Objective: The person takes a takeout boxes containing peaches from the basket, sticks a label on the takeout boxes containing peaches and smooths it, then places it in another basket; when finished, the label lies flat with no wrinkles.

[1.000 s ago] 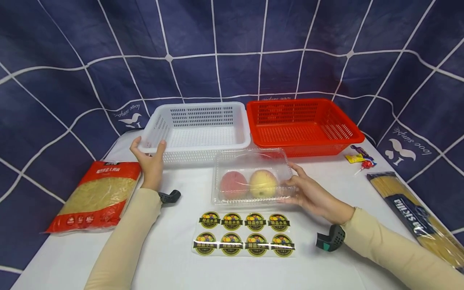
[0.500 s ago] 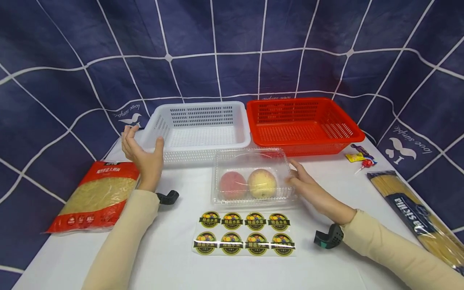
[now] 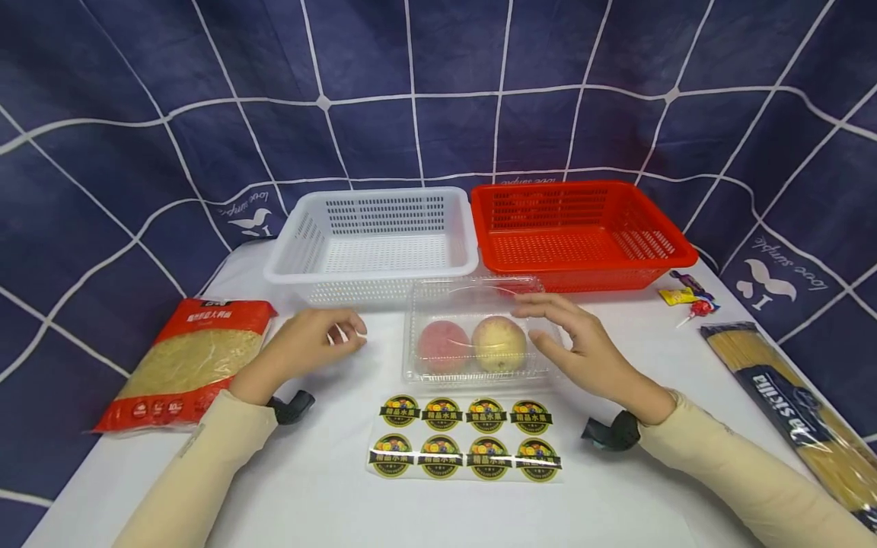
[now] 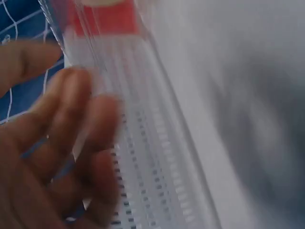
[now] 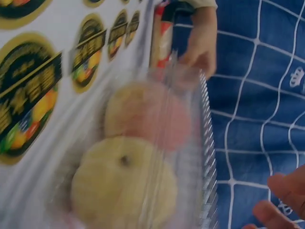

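Note:
A clear plastic clamshell box [image 3: 473,301] stands mid-table; whether its lid is fastened I cannot tell. Inside, side by side, lie a pinkish-red apple [image 3: 444,347] and a yellow apple [image 3: 499,344]. My left hand [image 3: 301,346] hovers left of the box, apart from it, fingers loosely bent around nothing. My right hand [image 3: 578,346] is at the box's right side, its fingers spread over that end; contact is unclear. In the right wrist view its fingertips [image 5: 288,191] are off to the side of the box. In front lies a sheet of round black-and-gold stickers [image 3: 466,438].
Behind the box stand a white basket [image 3: 370,272] and a red basket [image 3: 582,266]. A red noodle bag [image 3: 195,354] lies at the left. To the right are a pasta packet [image 3: 788,418] and several small candies [image 3: 688,297].
My left hand has left the white basket's front-left corner and come down and right toward the box. My right hand has loosened from the box's right side and lifted slightly.

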Tool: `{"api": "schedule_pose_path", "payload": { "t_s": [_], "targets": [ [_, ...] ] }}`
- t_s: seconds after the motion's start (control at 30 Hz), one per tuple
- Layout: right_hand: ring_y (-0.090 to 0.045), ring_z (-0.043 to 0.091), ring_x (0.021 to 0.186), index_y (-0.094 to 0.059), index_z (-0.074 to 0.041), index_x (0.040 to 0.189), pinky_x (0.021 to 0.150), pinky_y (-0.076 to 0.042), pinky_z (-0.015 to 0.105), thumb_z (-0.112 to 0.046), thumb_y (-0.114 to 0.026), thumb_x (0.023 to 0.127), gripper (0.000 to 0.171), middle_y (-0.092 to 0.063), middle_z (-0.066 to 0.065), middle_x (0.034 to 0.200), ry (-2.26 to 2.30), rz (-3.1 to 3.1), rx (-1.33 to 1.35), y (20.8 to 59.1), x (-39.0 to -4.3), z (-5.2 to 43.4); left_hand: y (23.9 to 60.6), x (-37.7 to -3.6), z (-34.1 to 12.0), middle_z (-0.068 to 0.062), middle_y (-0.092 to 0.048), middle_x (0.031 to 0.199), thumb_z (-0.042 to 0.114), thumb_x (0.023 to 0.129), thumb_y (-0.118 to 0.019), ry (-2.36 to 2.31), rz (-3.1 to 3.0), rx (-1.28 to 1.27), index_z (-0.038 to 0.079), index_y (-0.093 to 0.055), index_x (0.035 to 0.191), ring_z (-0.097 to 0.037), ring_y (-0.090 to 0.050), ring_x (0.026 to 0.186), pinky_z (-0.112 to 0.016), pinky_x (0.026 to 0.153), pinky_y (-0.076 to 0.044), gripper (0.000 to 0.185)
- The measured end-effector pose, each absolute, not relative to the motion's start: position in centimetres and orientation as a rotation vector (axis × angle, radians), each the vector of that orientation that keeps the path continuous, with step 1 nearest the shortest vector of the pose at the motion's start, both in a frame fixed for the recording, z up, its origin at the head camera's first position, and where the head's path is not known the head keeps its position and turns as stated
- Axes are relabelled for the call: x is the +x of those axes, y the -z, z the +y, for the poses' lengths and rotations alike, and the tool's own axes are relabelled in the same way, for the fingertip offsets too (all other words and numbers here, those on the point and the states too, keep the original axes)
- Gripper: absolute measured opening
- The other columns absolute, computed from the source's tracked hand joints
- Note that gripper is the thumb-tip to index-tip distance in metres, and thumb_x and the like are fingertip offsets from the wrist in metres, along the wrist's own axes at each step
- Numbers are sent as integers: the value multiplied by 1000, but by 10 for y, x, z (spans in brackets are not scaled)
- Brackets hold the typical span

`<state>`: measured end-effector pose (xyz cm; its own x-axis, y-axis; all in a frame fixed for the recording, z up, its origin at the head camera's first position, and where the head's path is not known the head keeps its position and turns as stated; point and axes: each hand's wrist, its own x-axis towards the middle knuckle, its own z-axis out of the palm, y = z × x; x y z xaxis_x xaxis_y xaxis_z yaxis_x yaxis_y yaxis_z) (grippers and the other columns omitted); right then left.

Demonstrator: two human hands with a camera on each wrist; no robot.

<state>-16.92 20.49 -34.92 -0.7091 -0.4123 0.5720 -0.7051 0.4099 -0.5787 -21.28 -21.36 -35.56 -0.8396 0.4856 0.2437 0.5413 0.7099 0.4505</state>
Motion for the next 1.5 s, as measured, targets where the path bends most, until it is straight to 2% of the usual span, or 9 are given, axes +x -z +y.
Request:
{"api": "schedule_pose_path", "payload": {
  "t_s": [0.1, 0.3, 0.37, 0.47, 0.7, 0.93, 1.13, 1.33, 1.5],
  "targets": [
    [-67, 21, 126, -79, -6, 116, 114, -43, 20, 16, -68, 91, 35, -75, 13, 126, -1225, -2236, 1088, 348, -166, 194, 358, -203, -208, 8, -70, 88, 22, 91, -84, 926, -3053, -985, 11, -76, 104, -9, -63, 80, -32, 77, -56, 19],
    [-73, 18, 101, -79, -5, 111, 94, -58, 25, 12, -67, 96, 26, -79, 5, 104, -1375, -2275, 1419, 348, -152, 166, 366, -188, -190, 1, -65, 102, 30, 79, -97, 1074, -3293, -1100, 5, -71, 119, -10, -59, 80, -27, 79, -52, 54],
    [-73, 16, 96, -78, -3, 114, 88, -61, 29, 7, -67, 100, 21, -79, 7, 106, -1424, -2364, 1517, 350, -146, 156, 368, -185, -186, 0, -64, 103, 28, 77, -99, 1085, -3312, -1125, 4, -69, 122, -10, -59, 79, -26, 78, -52, 59],
    [-73, 12, 103, -76, -1, 121, 91, -61, 29, 1, -65, 103, 21, -79, 9, 114, -1477, -2546, 1584, 355, -139, 139, 370, -179, -180, 2, -63, 101, 26, 74, -101, 1055, -3330, -1128, 4, -66, 121, -8, -58, 77, -25, 76, -52, 63],
    [-66, -1, 97, -74, 2, 122, 90, -60, 22, 5, -63, 101, 24, -77, 8, 110, -1532, -2766, 1632, 374, -138, 106, 373, -168, -174, 5, -62, 89, 25, 69, -104, 954, -3314, -1129, 9, -68, 103, -5, -55, 74, -23, 72, -51, 52],
    [-59, -7, 88, -66, 6, 141, 83, -58, 18, 7, -61, 102, 40, -75, 6, 106, -1522, -2757, 1683, 388, -141, 93, 377, -166, -175, 11, -56, 75, 23, 71, -103, 990, -3260, -1255, 14, -67, 85, -2, -49, 67, -22, 65, -46, 39],
    [-50, -6, 78, -54, 6, 151, 72, -51, 16, 13, -60, 95, 57, -67, 1, 92, -1518, -2635, 1733, 404, -146, 88, 372, -173, -182, 10, -64, 79, 15, 77, -96, 1189, -3280, -1320, 12, -71, 89, -3, -59, 73, -23, 70, -53, 28],
    [-54, -6, 78, -51, 5, 154, 73, -55, 19, 9, -62, 99, 56, -68, 2, 91, -1563, -2623, 1689, 413, -153, 87, 372, -187, -188, 2, -74, 85, 3, 82, -89, 1663, -3372, -1281, 1, -74, 102, -6, -63, 73, -20, 63, -51, 25],
    [-50, -6, 75, -53, 3, 153, 69, -50, 18, 4, -63, 100, 55, -64, -4, 88, -1538, -2617, 1676, 417, -156, 88, 378, -198, -193, -2, -79, 93, -4, 89, -81, 1976, -3356, -1241, -10, -72, 117, -6, -63, 72, -18, 61, -50, 30]
  ]
}}
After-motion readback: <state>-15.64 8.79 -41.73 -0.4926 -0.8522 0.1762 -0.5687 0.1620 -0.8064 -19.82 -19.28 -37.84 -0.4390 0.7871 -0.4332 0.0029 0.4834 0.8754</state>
